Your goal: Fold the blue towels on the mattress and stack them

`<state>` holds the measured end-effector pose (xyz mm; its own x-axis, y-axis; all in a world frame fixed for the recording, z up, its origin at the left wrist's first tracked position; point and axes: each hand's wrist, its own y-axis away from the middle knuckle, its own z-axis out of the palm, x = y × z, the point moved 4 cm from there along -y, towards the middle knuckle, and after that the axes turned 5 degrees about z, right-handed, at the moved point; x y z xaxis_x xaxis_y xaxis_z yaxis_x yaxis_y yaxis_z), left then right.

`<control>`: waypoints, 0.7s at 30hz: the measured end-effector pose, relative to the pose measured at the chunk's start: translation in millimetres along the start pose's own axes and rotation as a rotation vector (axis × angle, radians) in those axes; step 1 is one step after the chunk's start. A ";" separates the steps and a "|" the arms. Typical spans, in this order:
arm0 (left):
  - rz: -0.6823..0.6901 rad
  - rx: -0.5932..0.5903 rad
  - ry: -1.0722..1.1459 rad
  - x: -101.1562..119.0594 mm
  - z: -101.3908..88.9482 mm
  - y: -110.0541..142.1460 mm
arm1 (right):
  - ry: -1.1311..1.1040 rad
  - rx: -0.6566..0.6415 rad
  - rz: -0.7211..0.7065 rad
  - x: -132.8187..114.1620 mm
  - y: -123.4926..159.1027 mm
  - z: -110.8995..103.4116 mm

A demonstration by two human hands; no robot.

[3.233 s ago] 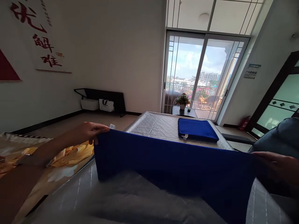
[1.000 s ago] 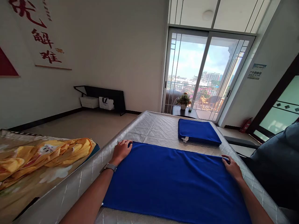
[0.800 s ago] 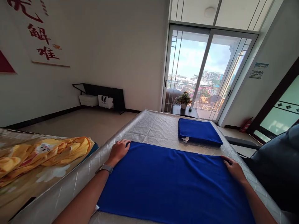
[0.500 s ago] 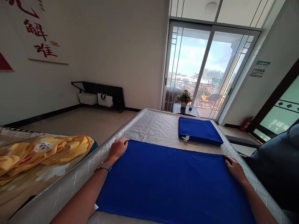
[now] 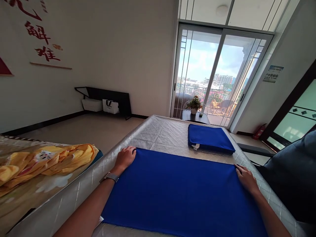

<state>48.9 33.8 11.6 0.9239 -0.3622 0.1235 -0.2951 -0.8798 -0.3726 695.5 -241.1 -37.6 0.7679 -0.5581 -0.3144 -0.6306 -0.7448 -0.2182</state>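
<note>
A blue cloth (image 5: pixel 182 194) lies spread flat over the pale quilted mattress (image 5: pixel 160 131) in front of me. At its far left corner my left hand (image 5: pixel 125 158) is closed on the edge, fingers bent and thumb side towards the cloth. My right hand (image 5: pixel 246 177) pinches the far right corner between thumb and fingers. A white tag (image 5: pixel 101 219) pokes out by the cloth's near left corner, beside my left forearm. Beyond the cloth rests a folded blue cloth stack (image 5: pixel 211 138), with a white label on its near side.
To the left is another bed with a crumpled yellow cloth (image 5: pixel 54 159). A dark padded seat (image 5: pixel 293 174) stands close on the right. Past the mattress are a small table with a potted plant (image 5: pixel 194 104) and glass sliding doors (image 5: pixel 197 65).
The faint wrinkles towards the cloth's right side have smoothed out. My right hand's fingers have shifted slightly at the corner; my left hand stays put.
</note>
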 end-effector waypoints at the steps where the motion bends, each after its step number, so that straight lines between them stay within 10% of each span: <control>1: 0.020 0.003 -0.005 1.2 -0.9 0.6 | 0.036 0.006 -0.011 -2.3 2.0 -1.2; 8: 0.187 -0.002 0.032 22.7 -9.4 3.4 | 0.234 0.111 -0.099 -26.9 14.5 -14.8; 21: 0.142 -0.226 0.227 16.0 4.5 8.8 | 0.049 -0.123 -0.261 -59.5 30.3 12.8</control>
<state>62.2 21.6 6.1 0.7998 -0.5225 0.2956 -0.4865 -0.8526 -0.1907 629.3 -225.8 -37.4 0.9086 -0.3567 -0.2171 -0.3952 -0.9025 -0.1714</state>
